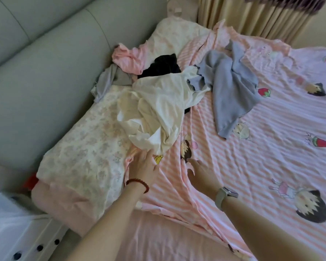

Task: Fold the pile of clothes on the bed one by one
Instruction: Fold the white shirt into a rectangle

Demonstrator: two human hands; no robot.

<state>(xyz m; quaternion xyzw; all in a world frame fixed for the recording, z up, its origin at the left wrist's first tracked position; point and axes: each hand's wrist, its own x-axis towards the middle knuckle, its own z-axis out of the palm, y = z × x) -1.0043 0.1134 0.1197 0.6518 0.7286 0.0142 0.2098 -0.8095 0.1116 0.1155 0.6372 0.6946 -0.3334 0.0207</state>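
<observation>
Nothing folded yet. I am reaching my left hand (143, 166) and right hand (200, 173), both spread and holding nothing, toward the cream garment (158, 112) heaped near the bed's (271, 147) pillow (79, 159); black garment (164, 65) and blue-grey top (228, 85) are lying beyond, untouched.

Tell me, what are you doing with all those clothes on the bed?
A person is about to fold laundry. Both hands reach over the pink striped sheet toward the cream garment; the left hand is at its near edge, the right hand lies open beside it. Neither holds anything. A blue-grey garment, a black one and a pink one lie unfolded.
</observation>
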